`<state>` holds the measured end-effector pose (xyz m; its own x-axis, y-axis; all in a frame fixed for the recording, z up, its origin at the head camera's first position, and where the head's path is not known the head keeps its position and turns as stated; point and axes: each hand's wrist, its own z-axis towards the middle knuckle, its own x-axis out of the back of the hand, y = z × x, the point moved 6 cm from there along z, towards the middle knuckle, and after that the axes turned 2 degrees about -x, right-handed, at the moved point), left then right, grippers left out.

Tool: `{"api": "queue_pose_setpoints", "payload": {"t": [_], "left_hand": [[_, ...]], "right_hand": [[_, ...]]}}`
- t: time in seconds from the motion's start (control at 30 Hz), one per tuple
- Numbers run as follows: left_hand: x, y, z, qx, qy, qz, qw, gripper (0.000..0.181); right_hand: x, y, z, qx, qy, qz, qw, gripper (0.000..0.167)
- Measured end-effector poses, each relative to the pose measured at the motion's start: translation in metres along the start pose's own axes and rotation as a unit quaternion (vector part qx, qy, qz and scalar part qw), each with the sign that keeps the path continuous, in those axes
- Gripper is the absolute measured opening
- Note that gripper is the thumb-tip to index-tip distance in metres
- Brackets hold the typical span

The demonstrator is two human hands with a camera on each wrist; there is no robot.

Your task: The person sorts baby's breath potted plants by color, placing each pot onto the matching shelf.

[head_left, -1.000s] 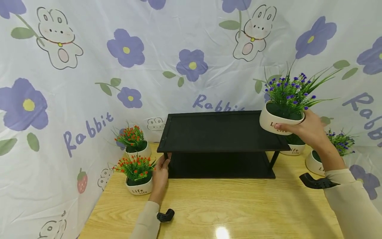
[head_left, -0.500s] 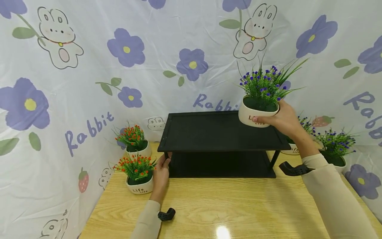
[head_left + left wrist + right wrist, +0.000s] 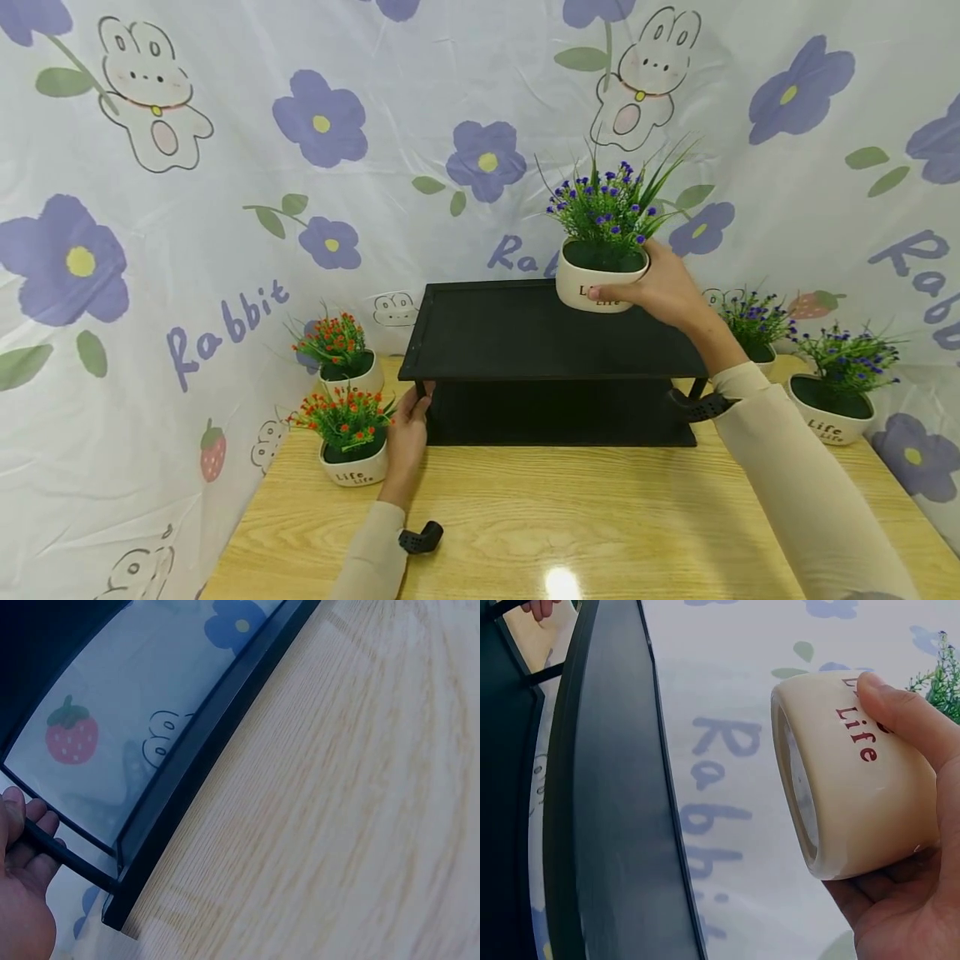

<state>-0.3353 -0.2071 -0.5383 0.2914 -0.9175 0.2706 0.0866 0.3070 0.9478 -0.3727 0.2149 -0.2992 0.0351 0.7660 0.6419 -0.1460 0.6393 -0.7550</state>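
My right hand [image 3: 671, 287] grips a white oval flowerpot [image 3: 581, 287] of artificial purple flowers, thumb across the "Life" lettering. In the head view it is over the right half of a black two-tier shelf [image 3: 502, 329]. A gap between the pot's base and the top board shows in the right wrist view, where the pot [image 3: 855, 795] appears sideways. At the shelf's left end my left hand [image 3: 407, 429] holds the front post. The left wrist view shows its fingers curled around that thin black post [image 3: 64, 855].
Two pots of orange-red flowers stand left of the shelf, the nearer pot [image 3: 356, 467] close to my left forearm. Right of it stand two purple-flowered pots, one front pot [image 3: 832, 417] and one behind. A rabbit-print cloth [image 3: 405, 83] hangs behind the wooden table [image 3: 525, 517].
My right hand has carried the purple-flowered pot leftward, from the shelf's right end to over the top board. The left hand stays on the post.
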Motion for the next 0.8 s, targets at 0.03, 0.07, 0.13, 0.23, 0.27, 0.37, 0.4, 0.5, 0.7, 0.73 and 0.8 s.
{"api": "queue_pose_setpoints", "payload": {"t": [0.03, 0.07, 0.13, 0.23, 0.27, 0.37, 0.4, 0.5, 0.7, 0.73, 0.8], "left_hand": [[0.000, 0.000, 0.000, 0.001, 0.000, 0.001, 1.0000, 0.040], [0.000, 0.000, 0.000, 0.002, 0.001, 0.001, 1.0000, 0.040], [0.000, 0.001, -0.001, 0.006, 0.003, 0.002, 1.0000, 0.039], [0.001, 0.002, -0.002, 0.009, 0.003, 0.001, 1.0000, 0.039], [0.001, 0.002, -0.003, 0.009, 0.001, -0.001, 1.0000, 0.039], [0.001, 0.003, -0.003, 0.009, -0.002, -0.002, 1.0000, 0.040], [0.001, 0.003, -0.003, 0.009, -0.002, -0.004, 0.9999, 0.041], [0.001, 0.002, -0.003, 0.006, -0.001, 0.000, 1.0000, 0.041], [0.000, 0.001, -0.003, 0.016, -0.004, -0.007, 0.9998, 0.043], [0.000, 0.001, -0.003, 0.018, -0.005, -0.010, 0.9998, 0.043], [0.000, 0.001, -0.002, 0.019, -0.008, -0.017, 0.9997, 0.042]], "right_hand": [[-0.003, -0.003, 0.001, 0.001, -0.003, 0.004, 1.0000, 0.132], [-0.006, -0.005, 0.003, 0.003, -0.005, 0.008, 1.0000, 0.132], [-0.012, -0.010, 0.006, 0.006, -0.011, 0.014, 0.9998, 0.132], [-0.021, -0.016, 0.011, 0.011, -0.018, 0.025, 0.9995, 0.132], [-0.024, -0.018, 0.013, 0.014, -0.019, 0.027, 0.9993, 0.131], [-0.034, -0.025, 0.017, 0.023, -0.022, 0.030, 0.9990, 0.130], [-0.037, -0.028, 0.019, 0.027, -0.023, 0.031, 0.9989, 0.129], [-0.045, -0.035, 0.024, 0.036, -0.028, 0.038, 0.9982, 0.128], [-0.061, -0.049, 0.033, 0.045, -0.044, 0.039, 0.9973, 0.129], [-0.063, -0.052, 0.034, 0.046, -0.046, 0.037, 0.9972, 0.129], [-0.068, -0.056, 0.036, 0.048, -0.048, 0.030, 0.9972, 0.130]]}}
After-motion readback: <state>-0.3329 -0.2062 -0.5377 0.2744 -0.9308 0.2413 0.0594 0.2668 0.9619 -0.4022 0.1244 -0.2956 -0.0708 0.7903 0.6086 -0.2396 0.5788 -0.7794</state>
